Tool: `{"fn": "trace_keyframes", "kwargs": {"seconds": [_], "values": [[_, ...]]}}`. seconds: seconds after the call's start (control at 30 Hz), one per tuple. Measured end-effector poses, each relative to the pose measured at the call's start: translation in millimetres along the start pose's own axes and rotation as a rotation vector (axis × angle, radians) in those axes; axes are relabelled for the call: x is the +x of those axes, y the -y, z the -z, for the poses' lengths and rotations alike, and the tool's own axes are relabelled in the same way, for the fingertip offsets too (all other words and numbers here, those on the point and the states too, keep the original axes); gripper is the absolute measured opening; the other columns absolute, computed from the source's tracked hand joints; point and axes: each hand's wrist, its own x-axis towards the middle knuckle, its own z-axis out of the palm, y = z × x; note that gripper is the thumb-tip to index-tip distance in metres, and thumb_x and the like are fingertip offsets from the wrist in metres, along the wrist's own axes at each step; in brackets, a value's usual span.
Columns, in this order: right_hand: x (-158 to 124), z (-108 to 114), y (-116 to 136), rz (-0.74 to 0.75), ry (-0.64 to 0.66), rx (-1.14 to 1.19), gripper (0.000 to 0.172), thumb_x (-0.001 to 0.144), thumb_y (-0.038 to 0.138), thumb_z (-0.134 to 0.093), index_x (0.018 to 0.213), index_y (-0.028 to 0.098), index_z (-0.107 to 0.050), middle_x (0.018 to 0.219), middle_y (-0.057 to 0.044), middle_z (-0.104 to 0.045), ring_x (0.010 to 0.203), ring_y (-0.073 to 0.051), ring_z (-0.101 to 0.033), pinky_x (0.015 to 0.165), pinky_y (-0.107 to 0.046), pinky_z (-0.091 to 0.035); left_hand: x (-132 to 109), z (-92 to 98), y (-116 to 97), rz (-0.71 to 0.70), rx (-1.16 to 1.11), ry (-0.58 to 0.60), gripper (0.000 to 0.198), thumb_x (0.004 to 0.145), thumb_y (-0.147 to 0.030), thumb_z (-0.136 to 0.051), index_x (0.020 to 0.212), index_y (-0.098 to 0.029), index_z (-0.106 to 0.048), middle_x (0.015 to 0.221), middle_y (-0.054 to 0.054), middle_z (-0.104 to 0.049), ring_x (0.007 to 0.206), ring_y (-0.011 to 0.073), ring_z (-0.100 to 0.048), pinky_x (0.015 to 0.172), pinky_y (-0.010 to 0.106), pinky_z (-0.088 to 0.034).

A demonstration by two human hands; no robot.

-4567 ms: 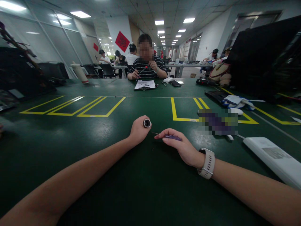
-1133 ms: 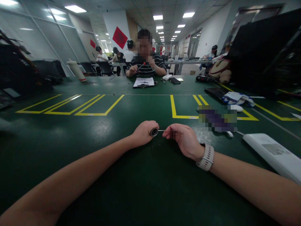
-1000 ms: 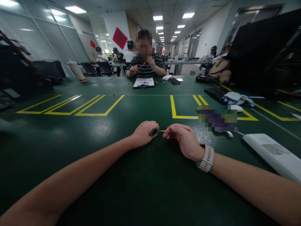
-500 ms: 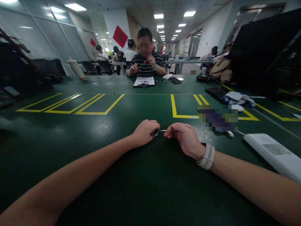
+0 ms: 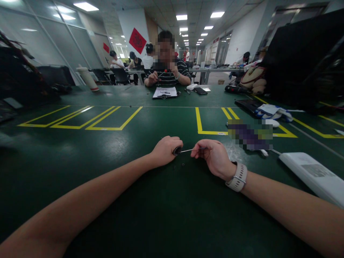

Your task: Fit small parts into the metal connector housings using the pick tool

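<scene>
My left hand (image 5: 164, 151) is wrapped round a dark cylindrical piece (image 5: 176, 151); its round, hollow-looking end with a metallic rim faces right, and the rest is hidden in the fist. Between thumb and fingers, my right hand (image 5: 211, 157) pinches a thin metal rod-like tool (image 5: 187, 150), whose exact kind I cannot make out. The tool's left tip is at the mouth of the cylindrical piece; whether it goes inside is unclear. Just below, a tiny dark ring (image 5: 183, 165) lies on the green table (image 5: 150, 215). A pale watch (image 5: 238, 177) is on my right wrist.
Yellow tape (image 5: 199, 122) marks the tabletop. On the right are a white power bank-like box (image 5: 309, 172), a pixelated item (image 5: 249, 135) and a cloth (image 5: 272, 111). Across sits a person (image 5: 168, 71) holding a small tool, behind a clipboard (image 5: 165, 92). A tumbler (image 5: 88, 79) stands left.
My right hand has shifted slightly right, so more of the thin tool shows between the hands. My left hand keeps its grip almost in place.
</scene>
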Motion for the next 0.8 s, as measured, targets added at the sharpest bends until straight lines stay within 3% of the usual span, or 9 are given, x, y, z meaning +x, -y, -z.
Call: {"fn": "trace_keyframes", "kwargs": {"seconds": [0.5,0.8], "values": [[-5.0,-3.1,-0.8,0.082,0.023,-0.149,0.024,0.07,0.02,-0.046,0.049,0.018,-0.058,0.045,0.0,-0.054,0.047,-0.013,-0.049,0.051,-0.029,-0.034,-1.3,-0.1,0.5,0.042,-0.028,-0.013,0.008,0.072,-0.009,-0.049,0.073,-0.016,-0.051,0.072,0.0,-0.054,0.066,0.0137,-0.05,0.064,0.027,-0.037],[-7.1,-6.9,-3.2,0.116,0.006,-0.226,0.026,0.074,0.025,-0.048,0.05,0.018,-0.055,0.044,0.003,-0.051,0.046,-0.011,-0.046,0.051,-0.027,-0.032,-2.8,-4.5,2.1,0.083,-0.117,-0.093,0.002,0.075,-0.015,-0.052,0.073,-0.016,-0.052,0.069,0.0,-0.053,0.064,0.0125,-0.05,0.06,0.025,-0.039]]}}
